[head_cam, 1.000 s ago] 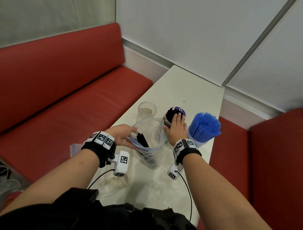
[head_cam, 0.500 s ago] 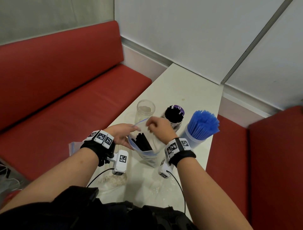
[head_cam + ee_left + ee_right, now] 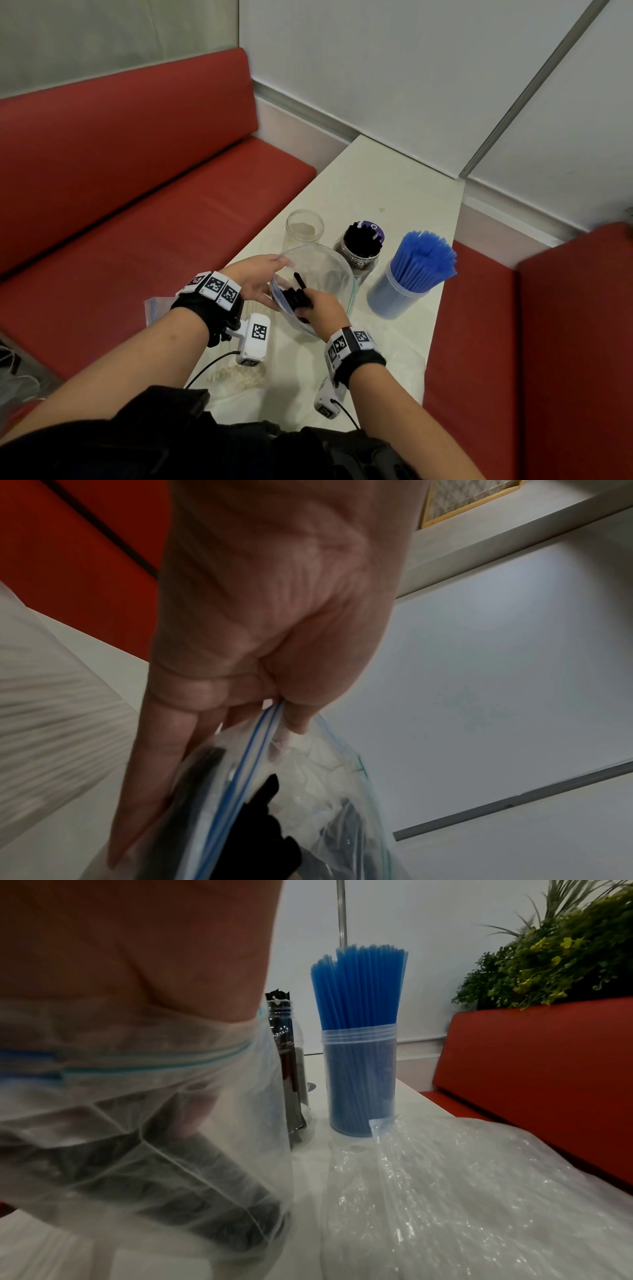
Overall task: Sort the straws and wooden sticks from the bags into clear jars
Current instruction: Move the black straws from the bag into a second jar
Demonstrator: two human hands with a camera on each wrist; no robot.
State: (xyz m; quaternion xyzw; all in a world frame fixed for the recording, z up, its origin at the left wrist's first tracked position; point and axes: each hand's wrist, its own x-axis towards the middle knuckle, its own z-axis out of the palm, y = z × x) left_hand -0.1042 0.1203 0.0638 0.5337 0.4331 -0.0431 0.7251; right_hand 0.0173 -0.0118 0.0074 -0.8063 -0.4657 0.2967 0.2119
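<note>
Pinching the bag (image 3: 240,772) rim, left hand (image 3: 274,615) — right hand (image 3: 317,306) clutches black straws (image 3: 297,297) inside.

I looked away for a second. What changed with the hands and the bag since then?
The right hand left the black-straw jar, came back into the zip bag and gripped black straws. The left hand kept pinching the bag's rim; all three jars stayed put.

Red padded benches (image 3: 144,192) flank a white table (image 3: 394,185) — pale panelled walls (image 3: 411,68) behind, green plants (image 3: 555,947) beyond.
</note>
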